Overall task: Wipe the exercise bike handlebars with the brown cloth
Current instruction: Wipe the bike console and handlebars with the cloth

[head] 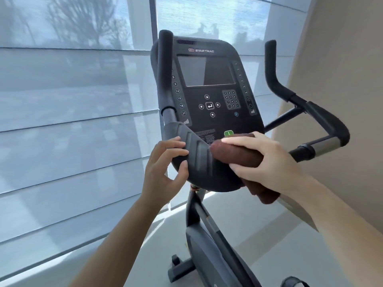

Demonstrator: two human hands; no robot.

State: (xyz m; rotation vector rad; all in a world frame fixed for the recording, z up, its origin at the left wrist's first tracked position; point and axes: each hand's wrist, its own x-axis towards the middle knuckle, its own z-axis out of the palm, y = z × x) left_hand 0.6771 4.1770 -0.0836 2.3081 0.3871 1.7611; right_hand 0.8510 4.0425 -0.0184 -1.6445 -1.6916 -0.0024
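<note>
The exercise bike's black handlebars (199, 156) curve in front of me below the console. My right hand (267, 158) presses the brown cloth (234, 156) around the centre-right part of the bar, and the cloth's tail hangs down below my wrist. My left hand (165, 168) rests on the ribbed left grip, thumb underneath and fingers loosely curled over its edge. The upright left horn (164, 73) and the right horn (273, 73) stand bare. The right side loop (331, 129) with its silver sensor section is untouched.
The black console (207, 85) with dark screen and keypad sits just behind the bar. Window blinds (72, 121) fill the left. A beige wall (342, 69) stands close on the right. The bike's post and base (207, 245) run down to the pale floor.
</note>
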